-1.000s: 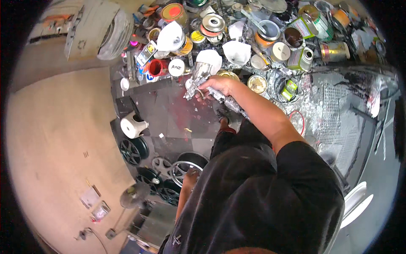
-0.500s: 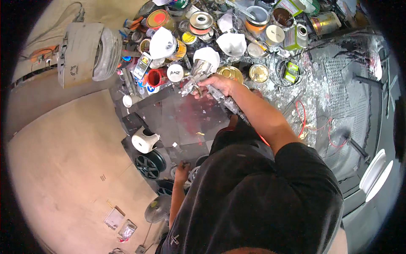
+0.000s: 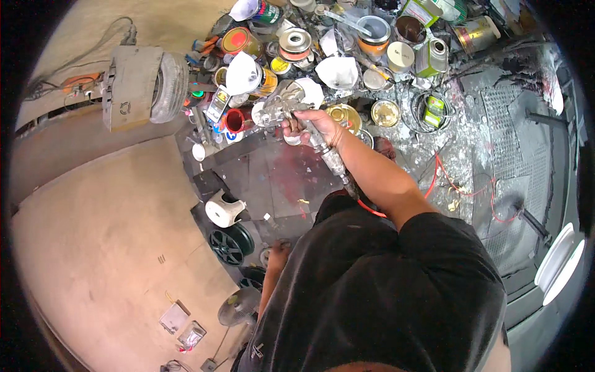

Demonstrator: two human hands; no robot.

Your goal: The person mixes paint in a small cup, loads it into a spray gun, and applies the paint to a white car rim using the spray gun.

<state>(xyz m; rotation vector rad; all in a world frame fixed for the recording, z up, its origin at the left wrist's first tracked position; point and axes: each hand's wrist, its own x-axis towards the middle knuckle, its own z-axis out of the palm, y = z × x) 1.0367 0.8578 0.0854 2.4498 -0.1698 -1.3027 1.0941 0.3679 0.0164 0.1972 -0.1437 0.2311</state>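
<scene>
My right hand (image 3: 317, 127) is closed round the handle of a silver spray gun (image 3: 273, 113), held above the front edge of the cluttered bench. The gun's metal cup is smeared by motion and overlaps a white paper cone behind it. From the handle's lower end an orange air hose (image 3: 370, 211) runs back past my forearm. Low beside my body is my left hand (image 3: 279, 253), near a round metallic thing and the dark wheel rims; its fingers are small and partly hidden.
Paint cans, a red cup (image 3: 235, 120), white paper cones (image 3: 338, 73) and a green-white solvent tin (image 3: 432, 57) crowd the bench. A white stool (image 3: 224, 209) and dark wheel rim (image 3: 230, 243) stand left on the floor. A white rim (image 3: 559, 265) is at far right.
The spray gun has swung left and tilted in my right hand. My left hand has shifted slightly right and closer to my body. The whole view has shifted a little.
</scene>
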